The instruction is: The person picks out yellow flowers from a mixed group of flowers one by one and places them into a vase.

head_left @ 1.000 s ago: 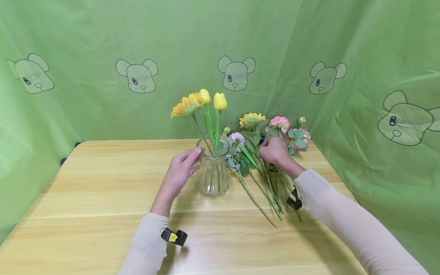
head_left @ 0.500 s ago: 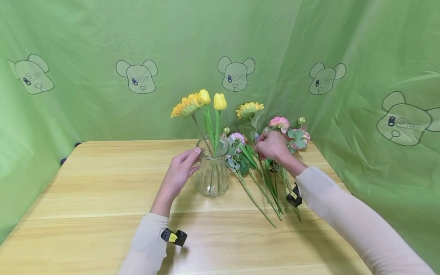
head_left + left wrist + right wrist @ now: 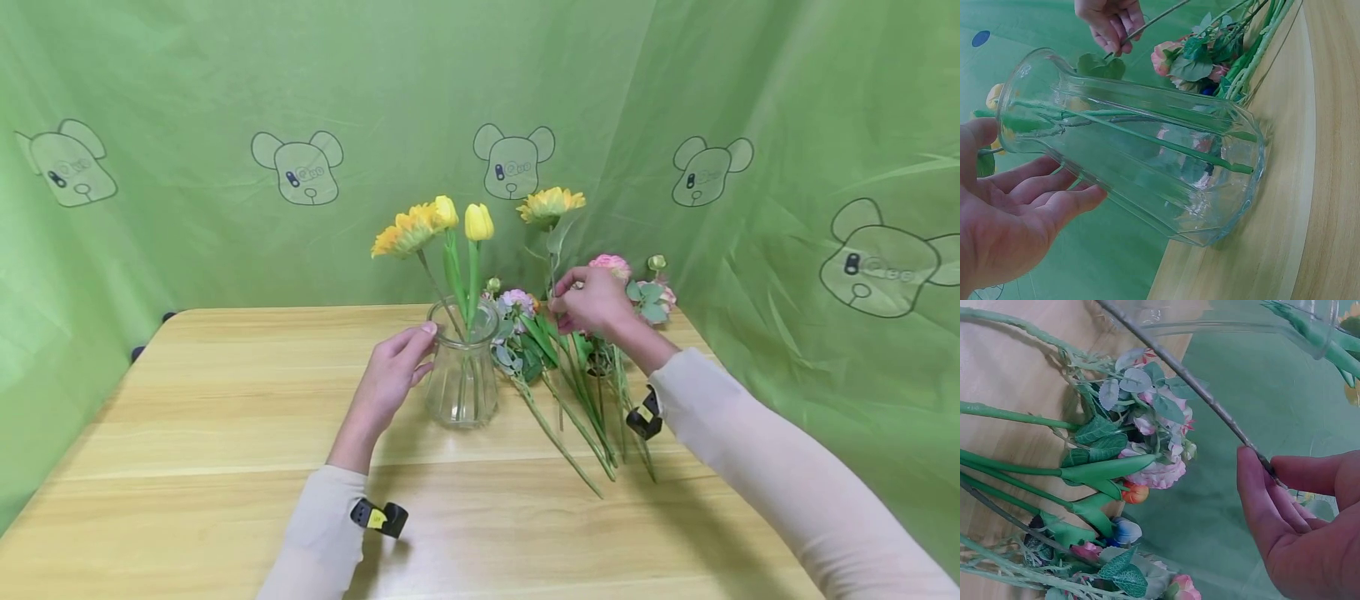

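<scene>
A clear glass vase (image 3: 461, 392) stands upright on the table, holding an orange-yellow sunflower (image 3: 408, 232) and two yellow tulips (image 3: 479, 222). My left hand (image 3: 393, 375) holds its neck from the left, thumb at the rim and fingers bent along the glass in the left wrist view. To the right of the vase, my right hand (image 3: 596, 304) pinches the thin stem (image 3: 1191, 381) of a yellow sunflower (image 3: 551, 206) between thumb and fingertips. That flower is upright, its head raised above the other blooms and its stem hanging down over the loose stems.
A pile of artificial flowers lies right of the vase, with pink blooms (image 3: 611, 267), a lilac bloom (image 3: 517, 302), an orange bud (image 3: 1136, 492) and a blue-white bud (image 3: 1126, 530). Their green stems (image 3: 555, 429) point toward the front of the wooden table (image 3: 247, 400). Green cloth (image 3: 405, 100) hangs behind.
The right hand has lifted the yellow sunflower up out of the pile and moved it slightly left, its stem now more upright. The left hand and the vase have stayed in place.
</scene>
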A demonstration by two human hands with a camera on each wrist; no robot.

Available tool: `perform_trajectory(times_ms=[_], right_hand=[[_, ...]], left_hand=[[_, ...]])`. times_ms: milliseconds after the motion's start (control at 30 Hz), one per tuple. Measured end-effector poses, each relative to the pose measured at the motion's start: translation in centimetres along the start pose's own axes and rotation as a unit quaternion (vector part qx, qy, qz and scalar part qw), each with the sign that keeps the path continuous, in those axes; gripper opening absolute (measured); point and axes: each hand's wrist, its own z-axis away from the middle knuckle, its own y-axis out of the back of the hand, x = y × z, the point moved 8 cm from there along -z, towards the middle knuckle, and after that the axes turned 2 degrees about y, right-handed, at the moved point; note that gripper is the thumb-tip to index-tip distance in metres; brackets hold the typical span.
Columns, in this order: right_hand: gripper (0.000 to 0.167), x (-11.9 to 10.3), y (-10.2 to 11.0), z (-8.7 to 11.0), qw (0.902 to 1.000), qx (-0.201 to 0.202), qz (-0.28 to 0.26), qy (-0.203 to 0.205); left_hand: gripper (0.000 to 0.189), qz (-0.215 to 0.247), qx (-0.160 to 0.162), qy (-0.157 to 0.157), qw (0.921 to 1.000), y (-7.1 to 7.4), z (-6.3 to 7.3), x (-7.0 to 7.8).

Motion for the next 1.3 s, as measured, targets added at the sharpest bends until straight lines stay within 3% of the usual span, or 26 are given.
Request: perform_trajectory(times_ms=[333,833,1300], right_hand=[[0.028,-0.6,0.5,0.1,0.9975,0.002,-0.070,0.006],[0.027,-2.7,3.0,0.4,0.9832,0.080,-0.162,0.030],[0.019,-2.4,5.4,0.4,0.9701,0.128,-0.205,0.014]], left_hand=[[0.053,0.005,-0.001,0.001,1.0000,0.0,-0.1,-0.1],[0.053,0.001,0.001,0.000,1.0000,0.0,-0.1,0.0],[0.053,0.010,-0.005,-0.004,0.9999,-0.1,-0.1,0.1]])
